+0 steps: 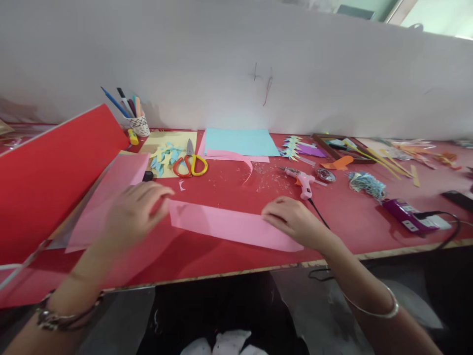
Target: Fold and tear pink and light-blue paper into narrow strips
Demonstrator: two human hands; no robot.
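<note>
From my remote seat, I find the long, pink paper strip (218, 223) slanting over the red tabletop (225, 190). My right hand (293, 221) touches its right part, fingers curled; my blurred left hand (133, 209) is at its left end. I can't tell whether either pinches. I judge this as positioning the strip; next calls for keeping it flat. Beyond lies the pink plastic glue gun (305, 185).

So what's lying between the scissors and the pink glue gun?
The head view shows a curled pink paper strip and tiny scattered scraps between the scissors and the glue gun.
</note>
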